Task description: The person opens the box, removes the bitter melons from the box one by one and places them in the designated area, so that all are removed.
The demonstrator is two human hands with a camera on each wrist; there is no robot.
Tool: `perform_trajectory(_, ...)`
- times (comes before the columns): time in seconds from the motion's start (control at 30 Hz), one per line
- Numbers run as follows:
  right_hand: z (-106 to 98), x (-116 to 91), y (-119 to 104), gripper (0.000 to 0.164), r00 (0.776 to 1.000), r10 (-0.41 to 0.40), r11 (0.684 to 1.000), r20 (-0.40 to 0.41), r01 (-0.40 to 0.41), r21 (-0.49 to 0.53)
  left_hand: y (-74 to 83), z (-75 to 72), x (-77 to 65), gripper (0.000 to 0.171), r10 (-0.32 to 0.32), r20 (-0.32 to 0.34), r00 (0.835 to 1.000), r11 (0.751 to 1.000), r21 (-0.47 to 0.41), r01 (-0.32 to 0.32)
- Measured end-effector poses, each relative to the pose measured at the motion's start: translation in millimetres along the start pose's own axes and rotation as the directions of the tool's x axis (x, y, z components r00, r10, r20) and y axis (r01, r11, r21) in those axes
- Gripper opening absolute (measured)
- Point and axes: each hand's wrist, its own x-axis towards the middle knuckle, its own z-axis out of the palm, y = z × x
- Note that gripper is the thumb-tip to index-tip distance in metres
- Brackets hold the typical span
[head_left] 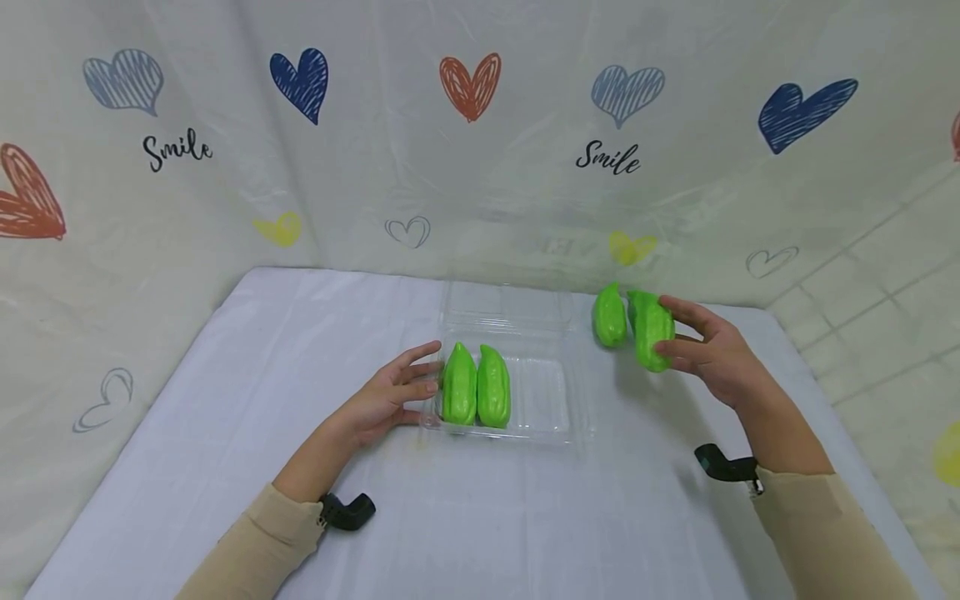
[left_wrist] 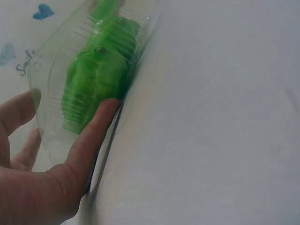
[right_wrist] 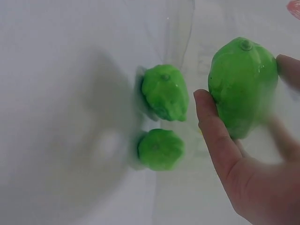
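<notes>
My right hand [head_left: 712, 350] pinches a bright green, ribbed bitter melon [head_left: 651, 331] between thumb and fingers, raised off the table in the right wrist view. Two more bitter melons stay on the cloth: one [right_wrist: 165, 93] nearer the container and another [right_wrist: 161, 149] beside it; the head view shows only one [head_left: 610, 317] of them. At the left end of the open clear plastic container [head_left: 536, 396], my left hand [head_left: 386, 396] touches its side with spread, mostly straight fingers. Inside that container, two bitter melons [head_left: 459, 385] lie side by side on the left.
The container's clear lid [head_left: 506, 304] is folded back toward the wall. White cloth covers the table [head_left: 465, 517]. A pale wall sheet [head_left: 360, 167] with hearts and "Smile" lettering stands close behind the table's far edge.
</notes>
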Motion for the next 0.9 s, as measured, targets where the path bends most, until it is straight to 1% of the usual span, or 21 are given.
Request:
perform_trajectory(0.17, -5, 1, 0, 0.076, 1.000, 0.014, 1.000, -0.016, -0.014, -0.014, 0.8, 0.2, 0.1, 0.071, -0.002, 0.002, 1.000, 1.000, -0.006, 0.002)
perform_trajectory(0.33, -9, 3, 1, 0.076, 1.000, 0.010, 0.999, -0.029, -0.011, -0.035, 1.0, 0.3, 0.1, 0.072, -0.001, -0.002, 1.000, 1.000, -0.003, 0.001)
perform_trajectory(0.47, -13, 3, 0, 0.076, 0.999, 0.012, 1.000, -0.041, -0.013, -0.020, 0.8, -0.3, 1.0, 0.073, 0.001, 0.004, 1.000, 1.000, -0.012, -0.001)
perform_trajectory(0.63, -17, 5, -1, 0.077, 0.998, 0.029, 0.999, -0.057, -0.030, -0.025, 0.4, -1.3, 1.4, 0.073, 0.005, 0.005, 1.000, 1.000, -0.016, -0.004)
perform_trajectory(0.83, -24, 8, 4, 0.077, 0.997, 0.049, 0.998, -0.067, -0.051, -0.024, 0.0, -1.1, 1.1, 0.071, -0.002, 0.003, 1.000, 1.000, -0.021, 0.002)
perform_trajectory(0.9, -26, 11, 6, 0.077, 0.996, 0.050, 0.997, -0.075, -0.055, -0.057, -0.2, -1.1, 0.8, 0.072, -0.005, 0.001, 1.000, 1.000, -0.023, 0.005)
